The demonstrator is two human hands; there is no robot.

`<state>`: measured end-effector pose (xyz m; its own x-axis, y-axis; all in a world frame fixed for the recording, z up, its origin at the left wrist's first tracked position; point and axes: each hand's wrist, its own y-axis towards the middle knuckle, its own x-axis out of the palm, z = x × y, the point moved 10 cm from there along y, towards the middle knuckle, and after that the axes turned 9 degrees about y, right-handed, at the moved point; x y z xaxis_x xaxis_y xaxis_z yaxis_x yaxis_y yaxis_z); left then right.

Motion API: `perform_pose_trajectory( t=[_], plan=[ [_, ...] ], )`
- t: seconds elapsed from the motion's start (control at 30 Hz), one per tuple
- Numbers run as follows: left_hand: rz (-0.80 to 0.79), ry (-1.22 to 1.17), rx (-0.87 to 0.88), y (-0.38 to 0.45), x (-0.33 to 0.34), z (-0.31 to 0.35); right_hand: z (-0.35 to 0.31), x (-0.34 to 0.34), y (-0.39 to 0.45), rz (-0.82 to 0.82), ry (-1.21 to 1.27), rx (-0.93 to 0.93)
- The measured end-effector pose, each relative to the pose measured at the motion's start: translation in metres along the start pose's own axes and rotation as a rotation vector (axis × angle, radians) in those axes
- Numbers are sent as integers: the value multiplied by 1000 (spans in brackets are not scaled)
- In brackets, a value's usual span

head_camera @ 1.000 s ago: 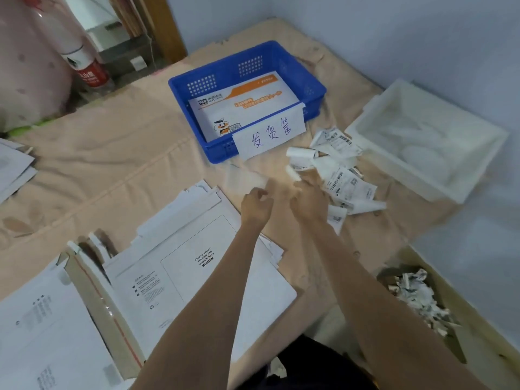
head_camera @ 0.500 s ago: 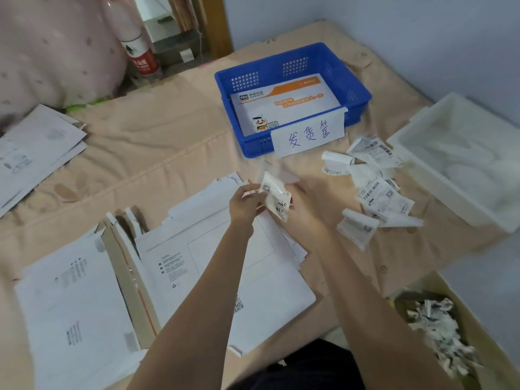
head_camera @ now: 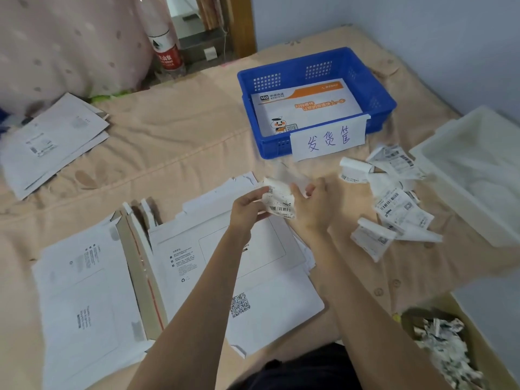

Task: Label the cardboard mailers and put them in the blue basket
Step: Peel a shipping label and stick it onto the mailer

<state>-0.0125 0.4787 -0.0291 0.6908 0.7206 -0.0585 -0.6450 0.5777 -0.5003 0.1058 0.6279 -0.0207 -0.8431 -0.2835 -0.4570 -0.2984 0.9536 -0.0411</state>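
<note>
Between my hands is a curled shipping label point(head_camera: 278, 202) with a barcode. My left hand point(head_camera: 247, 209) pinches its left edge and my right hand point(head_camera: 312, 206) grips its right side; a thin backing strip point(head_camera: 284, 171) sticks up behind it, blurred. Just below the hands lies a white cardboard mailer point(head_camera: 219, 263) on top of a spread stack. The blue basket point(head_camera: 374, 91) stands at the far centre with one orange-and-white mailer point(head_camera: 306, 108) inside and a handwritten paper sign point(head_camera: 329, 140) on its front.
Loose labels point(head_camera: 394, 201) lie to the right of my hands. A white tray point(head_camera: 472, 170) sits far right, a box of crumpled paper scraps point(head_camera: 444, 350) at the lower right. More mailers point(head_camera: 84, 291) lie lower left and another pile point(head_camera: 53, 142) far left. A bottle point(head_camera: 166, 49) stands behind.
My hands lifted a label from the loose pile and drew it back over the mailer stack. The view swung left, so the basket and tray sit further right in the frame.
</note>
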Motion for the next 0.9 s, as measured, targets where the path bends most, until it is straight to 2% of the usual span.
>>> perform_pose_trajectory(
  t=[0.07, 0.2, 0.4, 0.9],
  plan=[
    [34, 4, 12, 0, -5, 2, -18, 0, -8, -5, 25, -90],
    [64, 44, 50, -1, -12, 6, -26, 35, -26, -335, 245, 14],
    [61, 57, 55, 4, -24, 0, -29, 60, -42, -587, 207, -17],
    [50, 80, 74, -5, -23, 15, -30, 66, -47, -571, 247, 32]
  ],
)
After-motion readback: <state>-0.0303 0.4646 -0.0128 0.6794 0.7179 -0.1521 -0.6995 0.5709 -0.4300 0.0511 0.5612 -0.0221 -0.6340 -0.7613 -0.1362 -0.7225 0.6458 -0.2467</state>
